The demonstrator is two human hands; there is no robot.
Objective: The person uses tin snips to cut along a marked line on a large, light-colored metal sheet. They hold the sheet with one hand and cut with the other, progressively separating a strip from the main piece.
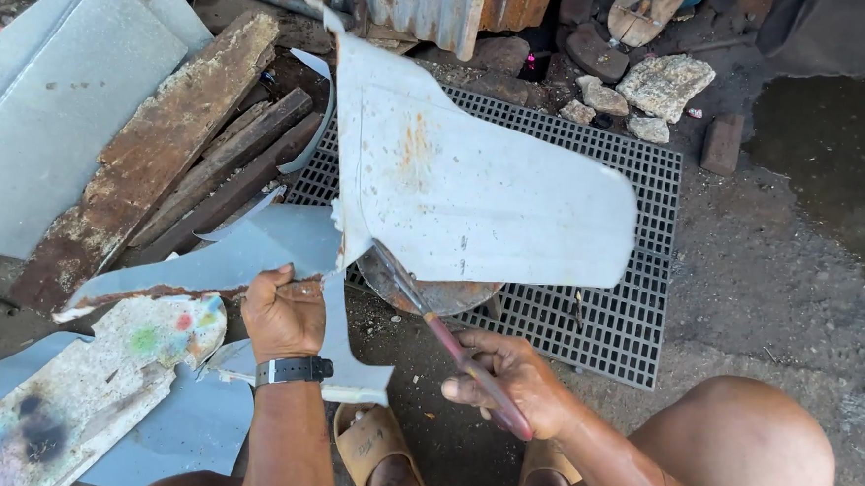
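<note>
Snips [447, 337] in the right hand [514, 380], fingers wrapped round the handles, bite the metal sheet [475, 191] at twelve o'clock while the left hand [286, 314] pinches its cut edge, where a slip could slice skin.

Sunlit dirt floor [765, 290], black grating [586, 320]
</note>
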